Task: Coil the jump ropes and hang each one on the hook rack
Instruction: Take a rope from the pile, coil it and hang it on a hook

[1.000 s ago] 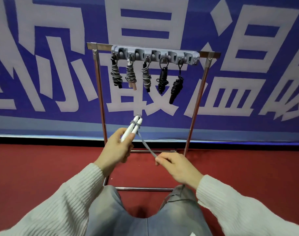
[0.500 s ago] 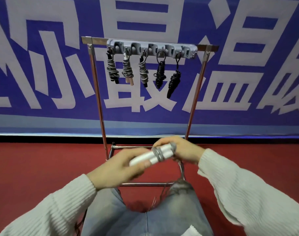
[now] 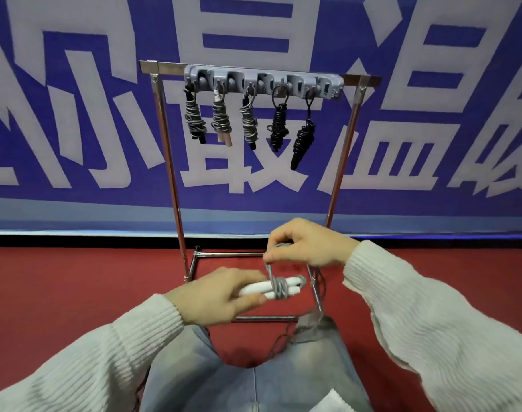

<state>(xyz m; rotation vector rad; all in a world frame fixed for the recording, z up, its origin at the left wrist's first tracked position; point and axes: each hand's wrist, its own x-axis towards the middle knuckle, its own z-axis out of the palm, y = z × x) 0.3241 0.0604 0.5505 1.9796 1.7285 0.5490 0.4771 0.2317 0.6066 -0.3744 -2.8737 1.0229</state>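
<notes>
The step in hand is the coiling of one more jump rope. The left hand [image 3: 221, 295] grips the two white handles [image 3: 268, 288] together, lying about level, its fingers and thumb curled round their near ends. A few turns of grey cord [image 3: 279, 288] already sit round the handles near their far ends. The right hand [image 3: 305, 248] is just above, with fingers and thumb pinching the cord, which runs straight down to the wraps. Thin cord also hangs below the right hand toward the knees; it is probably the unwound remainder, but it is too thin there to follow surely.

Behind the hands stands a metal frame [image 3: 170, 162] with the grey hook rack [image 3: 264, 83] on its top bar. Five coiled ropes already hang there: three grey ones [image 3: 219, 120] on the left and two black ones [image 3: 279, 126] on the right. The right end of the rack seems free.

The next move likely calls for more turns with the cord kept tight, while the left hand holds the handles firm, leaving a loop for the hook.
</notes>
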